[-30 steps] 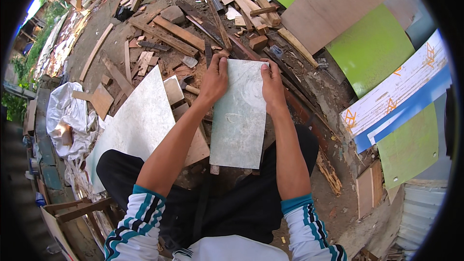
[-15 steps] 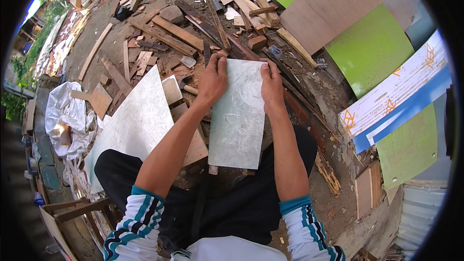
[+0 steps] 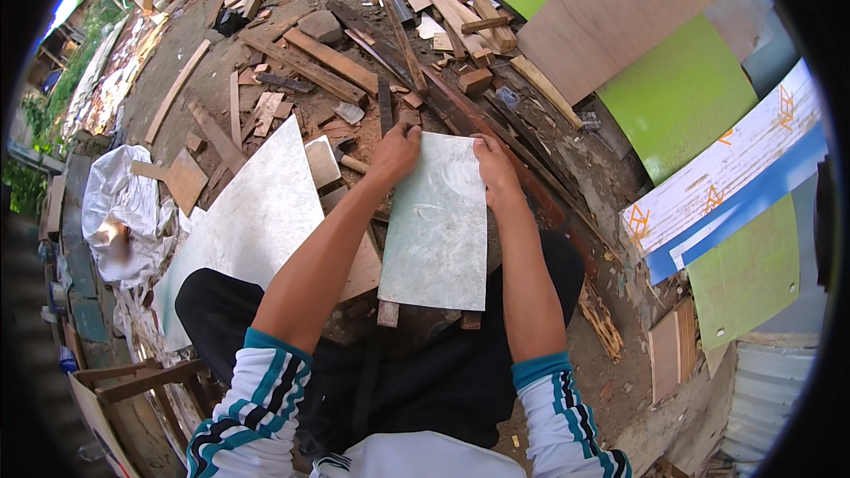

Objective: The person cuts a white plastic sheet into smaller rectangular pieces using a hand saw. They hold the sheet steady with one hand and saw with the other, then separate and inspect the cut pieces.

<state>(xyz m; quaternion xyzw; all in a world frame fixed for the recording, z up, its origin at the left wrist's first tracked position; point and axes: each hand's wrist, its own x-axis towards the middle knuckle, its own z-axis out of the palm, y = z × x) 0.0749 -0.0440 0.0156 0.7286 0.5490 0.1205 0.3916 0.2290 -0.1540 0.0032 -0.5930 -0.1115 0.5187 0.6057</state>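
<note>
A rectangular pale green-white board (image 3: 436, 230) with a scuffed surface lies before me, over my lap. My left hand (image 3: 397, 154) grips its far left corner, fingers curled over the edge. At the far right corner, my right hand (image 3: 498, 173) pinches the board, with the thumb on top. Two wooden strips stick out from under the near edge, a left strip (image 3: 388, 313) and a right strip (image 3: 471, 320); the rest of them is hidden beneath the board. Beside my left wrist lies a light wooden handle (image 3: 354, 164) with a dark end.
A large whitish sheet (image 3: 243, 212) leans left of my left forearm. Scrap timber (image 3: 310, 71) and a grey stone (image 3: 320, 26) litter the ground ahead. Green panels (image 3: 677, 97) and a brown plywood sheet (image 3: 620, 13) lie to the right. A crumpled white sack (image 3: 124, 212) sits far left.
Both hands have drawn slightly nearer to me with the board's far edge. The strip ends show more below its near edge. My grip stays at the far corners.
</note>
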